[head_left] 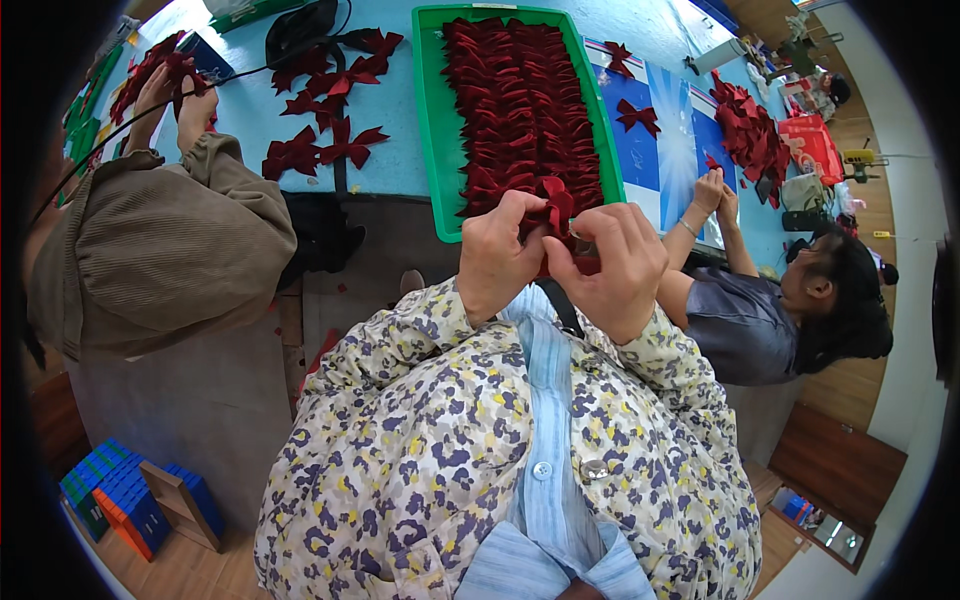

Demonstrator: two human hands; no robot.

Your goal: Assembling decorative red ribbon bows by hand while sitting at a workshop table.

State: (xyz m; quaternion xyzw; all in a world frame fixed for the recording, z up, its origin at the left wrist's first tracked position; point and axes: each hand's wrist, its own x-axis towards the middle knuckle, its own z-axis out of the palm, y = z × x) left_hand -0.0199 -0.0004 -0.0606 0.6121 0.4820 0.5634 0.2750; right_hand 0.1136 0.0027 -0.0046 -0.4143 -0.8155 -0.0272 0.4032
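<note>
Both my hands are raised close to my chest, pinching a dark red ribbon bow (553, 208) between them. My left hand (497, 255) grips the bow's left side with fingers curled. My right hand (612, 265) holds its right side, thumb toward the left hand. Just beyond them stands a green tray (430, 120) on the light blue table (410, 130), filled with rows of several finished dark red bows (520, 100).
A person in a tan jacket (150, 250) works at the left, hands on bows (160, 75). Loose bows (320, 110) lie by them. Another person (770, 310) sits at the right near a bow pile (748, 128). Blue and orange boxes (130, 495) sit on the floor.
</note>
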